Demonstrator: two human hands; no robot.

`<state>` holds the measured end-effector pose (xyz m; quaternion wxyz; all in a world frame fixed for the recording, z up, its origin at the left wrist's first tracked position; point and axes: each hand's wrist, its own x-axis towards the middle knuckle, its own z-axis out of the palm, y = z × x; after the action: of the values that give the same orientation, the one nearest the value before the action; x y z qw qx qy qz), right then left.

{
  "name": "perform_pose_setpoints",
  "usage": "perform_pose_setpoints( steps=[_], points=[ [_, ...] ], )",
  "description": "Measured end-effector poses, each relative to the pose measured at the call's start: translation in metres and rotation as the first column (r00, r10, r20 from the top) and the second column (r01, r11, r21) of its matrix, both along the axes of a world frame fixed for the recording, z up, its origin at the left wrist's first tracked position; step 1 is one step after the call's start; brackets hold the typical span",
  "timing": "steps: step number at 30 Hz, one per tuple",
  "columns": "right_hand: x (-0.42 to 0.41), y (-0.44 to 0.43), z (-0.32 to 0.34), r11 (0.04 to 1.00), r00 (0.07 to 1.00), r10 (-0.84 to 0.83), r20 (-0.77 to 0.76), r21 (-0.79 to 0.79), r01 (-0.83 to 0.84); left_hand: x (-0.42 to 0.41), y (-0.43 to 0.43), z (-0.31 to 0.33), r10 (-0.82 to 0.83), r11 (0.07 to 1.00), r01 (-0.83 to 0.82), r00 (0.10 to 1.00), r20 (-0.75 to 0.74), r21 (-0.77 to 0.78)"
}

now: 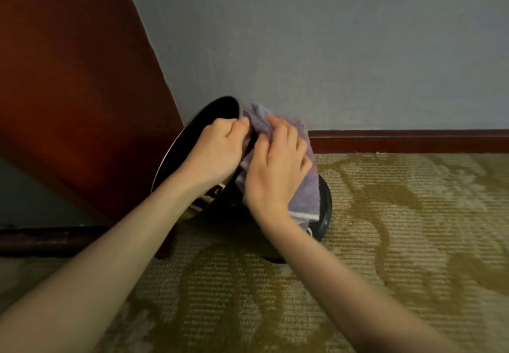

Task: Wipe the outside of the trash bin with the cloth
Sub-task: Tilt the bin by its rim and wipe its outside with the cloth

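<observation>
A dark round trash bin (190, 135) stands tilted on the carpet near the wall, its open mouth turned toward the upper left. My left hand (220, 148) is closed over the bin's rim and holds it tilted. A grey-purple cloth (305, 187) lies draped over the bin's outer side. My right hand (275, 170) presses flat on the cloth with fingers spread. The bin's dark base (326, 209) shows at the lower right. Most of the bin's side is hidden behind my hands and the cloth.
A reddish-brown wooden panel (82, 91) rises at the left, close to the bin. A grey wall (330, 49) with a dark red baseboard (407, 140) stands behind. Patterned olive carpet (385, 242) covers the floor. A dark bar (49, 239) lies low at the left.
</observation>
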<state>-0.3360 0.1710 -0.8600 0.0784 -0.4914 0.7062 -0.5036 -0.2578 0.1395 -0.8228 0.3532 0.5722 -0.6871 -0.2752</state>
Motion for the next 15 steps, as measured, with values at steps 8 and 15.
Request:
perform_pose_setpoints(
  steps=[8, 15],
  points=[
    [0.029, 0.037, -0.056, 0.981, 0.956, -0.01, -0.293, -0.187, -0.047, -0.002, -0.015, 0.012, 0.008, 0.997, -0.008, 1.0, 0.001, 0.072],
    [0.013, 0.045, -0.104, 0.922, 0.73, -0.021, -0.683, -0.296, -0.25, 0.005, -0.024, 0.014, 0.01, 0.987, -0.013, 1.0, 0.02, 0.163]
  ],
)
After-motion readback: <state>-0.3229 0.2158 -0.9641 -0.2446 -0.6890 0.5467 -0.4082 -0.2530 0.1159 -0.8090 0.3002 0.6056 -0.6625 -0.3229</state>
